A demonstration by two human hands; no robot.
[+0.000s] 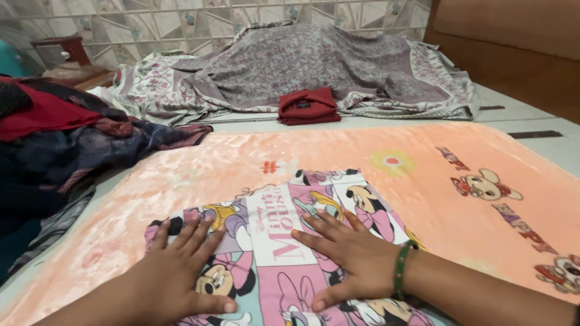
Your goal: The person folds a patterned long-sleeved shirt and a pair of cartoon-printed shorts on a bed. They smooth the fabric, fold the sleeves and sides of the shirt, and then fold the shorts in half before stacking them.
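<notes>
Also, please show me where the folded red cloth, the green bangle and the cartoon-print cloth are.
folded red cloth (307, 105), head view, middle of its top fold.
green bangle (402, 268), head view, the band on the right wrist.
cartoon-print cloth (275, 232), head view, the pale panel between the two hands.

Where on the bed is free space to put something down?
The peach blanket is bare between the cartoon cloth and the red folded garment, and right of the right hand. The left side is crowded with dark clothes.

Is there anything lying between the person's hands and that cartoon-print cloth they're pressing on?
Nothing visible: the left hand and right hand both lie flat, directly on the cartoon-print cloth.
</notes>
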